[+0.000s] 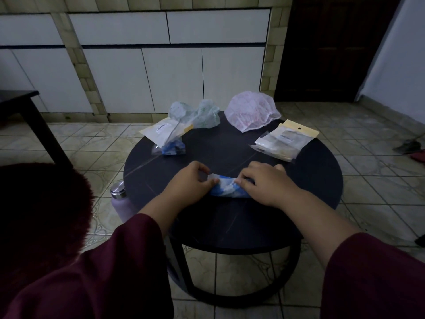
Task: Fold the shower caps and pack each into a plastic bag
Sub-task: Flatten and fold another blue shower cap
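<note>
A blue and white shower cap (226, 189), folded into a narrow band, lies on the round dark table (230, 226). My left hand (190, 184) pinches its left end and my right hand (264, 183) grips its right end, fingers curled over it. A green-patterned cap (195, 115) sits crumpled at the back left, and a pink cap (251, 113) stands puffed at the back right. A plastic bag (171, 145) holding a folded blue cap lies at the left, partly under another flat bag (161, 130). A stack of plastic bags (284, 141) lies at the right.
A metal-lidded lilac bottle (118, 195) stands on the floor by the table's left edge. A dark red furry cushion (39, 210) is at the left, a dark side table (23, 100) behind it. White cabinets (161, 77) line the back wall; the floor is tiled.
</note>
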